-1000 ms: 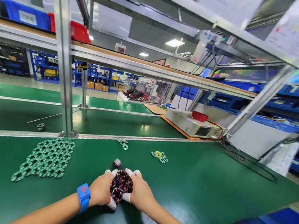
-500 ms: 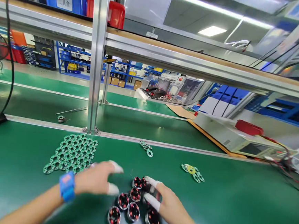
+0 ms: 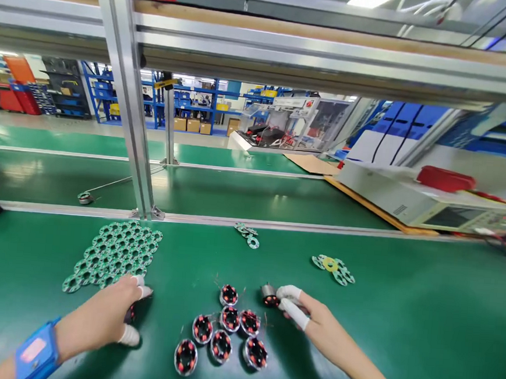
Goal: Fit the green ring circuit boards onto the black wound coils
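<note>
My left hand (image 3: 109, 312), with white finger covers and a blue wristband (image 3: 37, 355), grips a dark motor part partly hidden by the fingers, beside the front of the green ring boards (image 3: 119, 252). My right hand (image 3: 308, 313) has its covered fingertips closed on a silver and black motor part (image 3: 270, 296), tilted on its side. Between the hands lie several round coil parts (image 3: 221, 346) with black and red insides and thin wires, their open faces up.
Behind lie a few green rings (image 3: 252, 242) and another small group with a yellow ring (image 3: 330, 264). A metal post (image 3: 127, 86) rises at back left. A grey instrument (image 3: 401, 195) stands at back right.
My left hand has moved left, away from the coil parts, and now holds a dark part. My right hand has moved up and right with a motor part. The camera view has shifted.
</note>
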